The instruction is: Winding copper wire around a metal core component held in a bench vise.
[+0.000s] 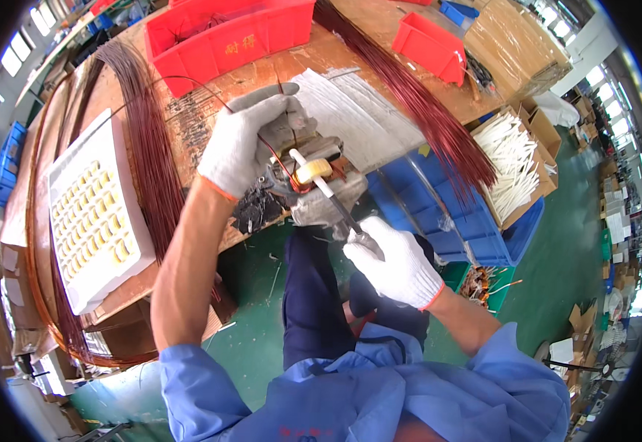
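Observation:
A white knitted glove with a grey palm covers my left hand (247, 132), above the bench edge. Its fingers are closed on a thin dark red wire (266, 145) that runs down to a yellow ring core (313, 171). The ring sits at a grey metal clamp (328, 202) on the bench edge, with several turns of red wire on its left side. My right hand (393, 261), also gloved, grips the lower end of a black-and-white rod (324, 188). The rod slants up across the ring, its white tip showing beyond; whether it passes through the hole is hard to see.
A white foam tray (100, 221) of yellow ring cores lies left. Long bundles of dark red wire (140, 118) and more wire (409, 96) cross the bench. Red bins (229, 40) stand behind. On the right are blue crates (424, 214) and a carton of white tubes (509, 158).

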Tool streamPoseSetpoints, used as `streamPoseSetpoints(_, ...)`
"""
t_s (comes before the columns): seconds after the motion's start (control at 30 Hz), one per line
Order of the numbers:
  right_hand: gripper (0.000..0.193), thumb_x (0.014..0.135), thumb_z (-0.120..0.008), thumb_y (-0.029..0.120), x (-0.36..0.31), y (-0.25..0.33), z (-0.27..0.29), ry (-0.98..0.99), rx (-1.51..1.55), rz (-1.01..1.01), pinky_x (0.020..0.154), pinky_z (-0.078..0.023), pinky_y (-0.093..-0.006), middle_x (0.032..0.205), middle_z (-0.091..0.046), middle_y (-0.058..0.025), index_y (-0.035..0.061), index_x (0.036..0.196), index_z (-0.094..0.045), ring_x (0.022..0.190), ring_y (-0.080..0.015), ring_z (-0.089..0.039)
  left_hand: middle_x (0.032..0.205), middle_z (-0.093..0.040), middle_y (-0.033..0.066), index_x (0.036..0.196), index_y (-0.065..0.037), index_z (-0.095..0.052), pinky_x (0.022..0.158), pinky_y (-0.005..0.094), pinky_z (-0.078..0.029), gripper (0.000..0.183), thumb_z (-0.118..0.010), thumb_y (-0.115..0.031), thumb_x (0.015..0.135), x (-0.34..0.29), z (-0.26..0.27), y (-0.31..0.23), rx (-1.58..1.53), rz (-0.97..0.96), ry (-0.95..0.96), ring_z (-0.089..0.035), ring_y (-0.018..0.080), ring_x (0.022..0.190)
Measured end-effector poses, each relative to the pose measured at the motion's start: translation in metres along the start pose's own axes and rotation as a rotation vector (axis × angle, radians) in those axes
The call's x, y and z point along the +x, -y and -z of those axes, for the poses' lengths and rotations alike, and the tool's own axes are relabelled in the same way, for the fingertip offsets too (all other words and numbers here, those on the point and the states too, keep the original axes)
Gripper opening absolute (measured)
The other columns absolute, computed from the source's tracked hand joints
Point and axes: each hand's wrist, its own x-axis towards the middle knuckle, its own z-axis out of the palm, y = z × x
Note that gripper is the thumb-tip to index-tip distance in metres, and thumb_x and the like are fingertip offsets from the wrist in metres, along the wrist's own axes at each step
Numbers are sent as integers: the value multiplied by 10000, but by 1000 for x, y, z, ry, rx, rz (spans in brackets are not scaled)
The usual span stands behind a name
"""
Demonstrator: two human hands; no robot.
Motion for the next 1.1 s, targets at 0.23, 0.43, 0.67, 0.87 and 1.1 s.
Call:
streamPoseSetpoints(0.23, 306, 1035, -687, 264, -20, -19, -28, -128, 64, 54, 735, -572, -578, 986, -746, -289, 5, 1153, -574, 901, -530, -708, 891, -701, 168, 1227, 57, -601, 860, 445, -571, 538, -782, -265, 837, -13, -87, 41, 901, -441, -784, -709, 356, 823)
streamPoseSetpoints(0.43, 154, 1110, -583, 184, -155, 18, -23, 99, 573, -157, 544, -428, -327, 694, -495, 14, 67, 1021, -537, 591, -93, -500, 1112, -747, 276, 1326, 77, -594, 972, 476, -561, 571, -719, -276, 895, -10, -62, 44, 1003, -579, -925, -740, 429, 1039)
streamPoseSetpoints(0.67, 183, 1079, -602, 181, -285, -5, -20, 296, 815, -526, 462, -430, -290, 708, -584, -2, 38, 1191, -572, 519, -84, -561, 1115, -689, 202, 1375, 31, -583, 991, 458, -502, 481, -680, -122, 930, -66, -9, 98, 728, -1129, -898, -639, 310, 1085)
streamPoseSetpoints(0.87, 189, 1058, -642, 180, -299, -9, -43, 232, 417, -20, 551, -488, -319, 787, -673, -53, 24, 1159, -608, 583, -141, -639, 1119, -707, 177, 1258, -49, -705, 926, 473, -566, 334, -683, 28, 934, -130, -74, 105, 1487, -1331, -190, -689, 386, 1036)
streamPoseSetpoints(1.1, 128, 1065, -637, 167, -270, -17, -40, 169, 649, -388, 453, -432, -290, 684, -550, 20, 49, 1079, -591, 490, -76, -523, 1345, -690, 74, 1421, -148, -650, 1229, 534, -378, 569, -644, -70, 857, -134, -62, 71, 1999, -1313, 26, -617, 292, 1304)
